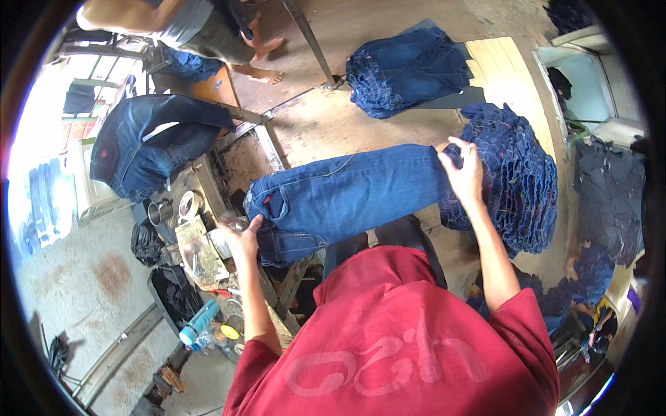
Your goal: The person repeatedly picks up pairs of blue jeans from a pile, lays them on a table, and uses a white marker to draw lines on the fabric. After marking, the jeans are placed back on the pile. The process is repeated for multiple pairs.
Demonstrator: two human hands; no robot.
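Jeans (354, 194) spread lengthwise btwn both hands, by bench's (305, 130) near edge
Prob. best to hold leg level & lightly taut, waist end square to hem, clear of denim stack (517, 184) at bench's R side; L hand (241, 241) low at waist end, thumb on cloth, other fingers blurred, can't tell grip; R hand (465, 173) higher, wrist bent, thumb & forefinger narrow, pinching hem's far corner.
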